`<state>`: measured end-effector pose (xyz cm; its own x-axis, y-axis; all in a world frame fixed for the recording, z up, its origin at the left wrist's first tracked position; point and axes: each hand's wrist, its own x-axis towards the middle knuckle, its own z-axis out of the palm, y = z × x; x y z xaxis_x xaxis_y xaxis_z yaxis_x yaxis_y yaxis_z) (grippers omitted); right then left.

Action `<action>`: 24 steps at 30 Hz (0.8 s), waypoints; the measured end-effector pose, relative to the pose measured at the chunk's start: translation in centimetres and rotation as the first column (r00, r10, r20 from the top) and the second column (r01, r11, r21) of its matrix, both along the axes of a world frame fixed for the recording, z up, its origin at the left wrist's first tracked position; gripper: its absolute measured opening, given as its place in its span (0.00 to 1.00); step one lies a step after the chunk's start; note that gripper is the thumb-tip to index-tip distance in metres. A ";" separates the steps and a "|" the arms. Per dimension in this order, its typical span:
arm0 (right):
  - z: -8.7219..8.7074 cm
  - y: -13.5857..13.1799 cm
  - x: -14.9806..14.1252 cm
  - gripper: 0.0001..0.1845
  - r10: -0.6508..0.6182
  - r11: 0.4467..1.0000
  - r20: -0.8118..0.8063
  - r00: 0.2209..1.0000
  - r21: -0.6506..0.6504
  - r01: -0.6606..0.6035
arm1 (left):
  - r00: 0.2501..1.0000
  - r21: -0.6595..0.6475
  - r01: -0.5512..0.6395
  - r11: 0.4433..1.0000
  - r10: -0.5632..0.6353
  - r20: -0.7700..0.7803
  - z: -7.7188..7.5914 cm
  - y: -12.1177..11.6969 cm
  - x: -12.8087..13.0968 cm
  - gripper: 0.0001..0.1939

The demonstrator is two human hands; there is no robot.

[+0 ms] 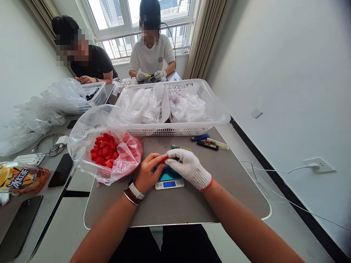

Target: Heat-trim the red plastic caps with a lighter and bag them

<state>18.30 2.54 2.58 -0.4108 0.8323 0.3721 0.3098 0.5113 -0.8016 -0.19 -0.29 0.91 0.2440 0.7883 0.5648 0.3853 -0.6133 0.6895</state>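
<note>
I'm seeing L hand (148,171), bare, fingers curled and pinching a red plastic cap (164,159), mostly hidden, against R hand (188,168), white knit glove on, also closing on it. Both are hovering just over a digital scale (169,185) near the tabletop's (175,208) front edge. Clear bag (80,146) of red caps (104,151) is sitting by L edge, white basket (175,128) along back edge.
</note>
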 end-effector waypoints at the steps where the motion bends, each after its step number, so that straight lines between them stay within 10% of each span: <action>1: 0.0 0.0 0.0 0.06 0.011 1.000 0.004 1.000 0.001 -0.011 | 1.000 0.006 -0.021 1.000 0.021 -0.003 -0.1 0.0 0.1 0.16; 24: 0.0 0.1 0.0 0.13 0.046 0.999 0.044 0.998 0.015 -0.046 | 0.998 -0.030 -0.022 0.999 0.024 0.066 -0.4 0.3 -0.1 0.06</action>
